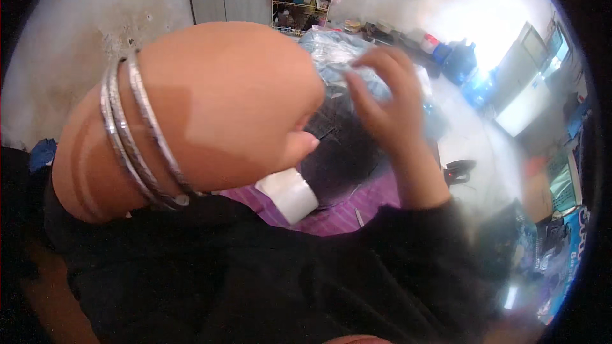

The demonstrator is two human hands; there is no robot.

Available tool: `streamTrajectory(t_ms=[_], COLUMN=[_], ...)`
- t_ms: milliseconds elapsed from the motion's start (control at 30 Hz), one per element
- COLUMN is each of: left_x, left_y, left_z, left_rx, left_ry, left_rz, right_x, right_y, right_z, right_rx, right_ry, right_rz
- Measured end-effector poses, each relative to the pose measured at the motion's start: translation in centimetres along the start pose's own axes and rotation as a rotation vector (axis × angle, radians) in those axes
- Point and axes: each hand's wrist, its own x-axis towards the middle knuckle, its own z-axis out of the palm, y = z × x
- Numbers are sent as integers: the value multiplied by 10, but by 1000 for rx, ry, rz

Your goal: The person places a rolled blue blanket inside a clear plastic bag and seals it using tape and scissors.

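Observation:
My left hand (236, 95) fills the near left, its back toward me and several silver bangles (150, 124) at the wrist. Its fingers curl away out of sight and the thumb bends in, so what it may hold is hidden. My right hand (392, 102), somewhat blurred, is raised opposite it with thumb and forefinger brought together; a small pale thing may be at their tips. Below and between both hands is a dark, flat-looking surface (338, 146). A white cylinder like a roll (294, 200) lies tilted below the left thumb.
Purple striped cloth (376, 200) spreads under the dark surface. Beyond lies a heap of clear and bluish plastic (335, 44). A wire rack (301, 9) stands by a grey cabinet (239, 0). Blue water jugs (459, 60) are at right, with boxes and packages nearer.

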Motion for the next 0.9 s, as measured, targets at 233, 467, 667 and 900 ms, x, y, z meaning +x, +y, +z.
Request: streamTrajectory(t_ms=[233, 467, 667, 900], left_x=[14, 31, 38, 27], left_y=[12, 31, 32, 11], left_z=[-2, -31, -62, -76], left_rx=[2, 38, 35, -95], left_ry=[263, 141, 54, -25], left_rz=[171, 22, -129, -334], right_x=[-100, -105, -91, -87], right_y=[-43, -41, -31, -42], right_z=[-50, -52, -23, -47], right_rx=[748, 457, 999, 1135], right_ry=[-261, -369, -474, -481], right_rz=[210, 120, 359, 704])
